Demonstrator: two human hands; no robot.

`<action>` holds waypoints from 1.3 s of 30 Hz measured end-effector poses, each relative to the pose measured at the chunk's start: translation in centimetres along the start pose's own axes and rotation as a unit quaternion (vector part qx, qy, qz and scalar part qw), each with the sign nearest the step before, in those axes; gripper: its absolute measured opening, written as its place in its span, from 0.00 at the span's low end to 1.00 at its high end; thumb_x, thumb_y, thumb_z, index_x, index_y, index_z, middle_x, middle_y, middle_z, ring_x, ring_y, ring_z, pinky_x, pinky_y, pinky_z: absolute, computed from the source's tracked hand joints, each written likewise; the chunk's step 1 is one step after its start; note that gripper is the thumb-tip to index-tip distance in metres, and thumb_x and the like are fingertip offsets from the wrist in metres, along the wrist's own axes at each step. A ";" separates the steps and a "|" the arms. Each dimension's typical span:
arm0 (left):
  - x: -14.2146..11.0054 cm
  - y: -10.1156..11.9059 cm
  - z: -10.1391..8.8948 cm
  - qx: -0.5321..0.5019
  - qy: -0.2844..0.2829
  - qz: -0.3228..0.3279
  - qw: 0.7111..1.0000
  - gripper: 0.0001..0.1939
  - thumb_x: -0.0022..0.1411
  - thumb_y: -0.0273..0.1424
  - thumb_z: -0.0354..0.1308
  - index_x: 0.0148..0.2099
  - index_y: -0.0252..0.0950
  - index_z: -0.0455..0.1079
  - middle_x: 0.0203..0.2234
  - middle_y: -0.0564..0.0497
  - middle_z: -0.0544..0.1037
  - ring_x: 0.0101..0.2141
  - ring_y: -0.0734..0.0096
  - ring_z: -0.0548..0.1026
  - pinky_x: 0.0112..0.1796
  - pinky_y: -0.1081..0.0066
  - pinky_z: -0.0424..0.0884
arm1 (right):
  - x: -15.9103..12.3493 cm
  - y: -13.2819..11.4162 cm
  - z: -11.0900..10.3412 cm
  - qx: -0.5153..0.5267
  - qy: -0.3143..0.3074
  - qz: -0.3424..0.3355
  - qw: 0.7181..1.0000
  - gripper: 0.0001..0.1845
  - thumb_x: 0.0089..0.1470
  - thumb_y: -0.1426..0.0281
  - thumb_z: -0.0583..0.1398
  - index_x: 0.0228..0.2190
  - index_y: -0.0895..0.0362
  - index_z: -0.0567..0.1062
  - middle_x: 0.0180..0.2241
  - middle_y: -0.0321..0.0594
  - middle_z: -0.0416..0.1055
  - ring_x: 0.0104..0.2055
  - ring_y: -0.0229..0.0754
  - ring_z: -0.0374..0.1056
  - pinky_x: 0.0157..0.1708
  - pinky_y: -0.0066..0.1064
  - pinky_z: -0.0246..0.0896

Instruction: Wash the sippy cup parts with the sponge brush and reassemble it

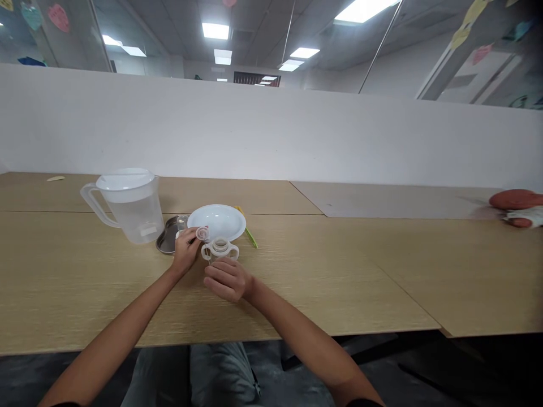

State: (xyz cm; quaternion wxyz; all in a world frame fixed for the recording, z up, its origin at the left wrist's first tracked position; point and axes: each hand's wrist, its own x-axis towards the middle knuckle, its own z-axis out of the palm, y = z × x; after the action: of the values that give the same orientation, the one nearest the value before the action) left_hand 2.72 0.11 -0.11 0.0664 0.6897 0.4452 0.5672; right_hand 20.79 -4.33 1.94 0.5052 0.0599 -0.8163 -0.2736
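One clear round lid (202,233) pinched in left hand (186,250), fingers nearly closed; right hand (227,278) curled at two-handled cup (220,246), grip unclear; white bowl (217,220) behind.

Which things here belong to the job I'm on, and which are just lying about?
Seemingly in use:
- cup, at the right hand
- clear disc, in the left hand

Apparently lying about:
- jug
- bowl
- metal tray, though close to the left hand
- green stick
- red item, far right
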 end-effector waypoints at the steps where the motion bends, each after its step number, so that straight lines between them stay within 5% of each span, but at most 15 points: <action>1: 0.0 0.0 0.0 0.000 0.000 0.001 1.000 0.13 0.62 0.38 0.55 0.41 0.39 0.78 0.39 0.46 0.81 0.41 0.63 0.76 0.44 0.62 0.69 | -0.1 0.0 0.0 0.003 -0.015 0.003 1.000 0.04 0.56 0.75 0.59 0.30 0.55 0.73 0.30 0.39 0.73 0.29 0.35 0.67 0.31 0.31 0.69; 18: 0.3 1.8 -0.3 -0.067 -0.008 -0.047 0.997 0.13 0.59 0.39 0.56 0.37 0.38 0.79 0.42 0.47 0.79 0.42 0.64 0.76 0.46 0.63 0.71 | -0.2 0.5 0.2 -0.039 -0.037 0.115 0.992 0.07 0.59 0.77 0.56 0.37 0.58 0.74 0.39 0.45 0.77 0.43 0.38 0.71 0.39 0.32 0.69; 39: -0.4 2.9 -0.1 -0.097 -0.027 0.004 0.995 0.14 0.62 0.39 0.55 0.43 0.39 0.78 0.47 0.45 0.77 0.46 0.62 0.75 0.49 0.62 0.71 | -1.0 0.8 1.2 -0.118 -0.082 0.192 0.971 0.10 0.60 0.74 0.55 0.41 0.54 0.74 0.41 0.40 0.77 0.36 0.36 0.68 0.35 0.32 0.56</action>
State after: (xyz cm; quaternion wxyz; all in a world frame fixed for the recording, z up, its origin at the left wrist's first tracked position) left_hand 4.23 -1.97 1.38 0.1429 0.6964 0.3836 0.5895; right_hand 20.34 -2.82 1.11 0.4833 -0.1806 -0.8129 -0.2700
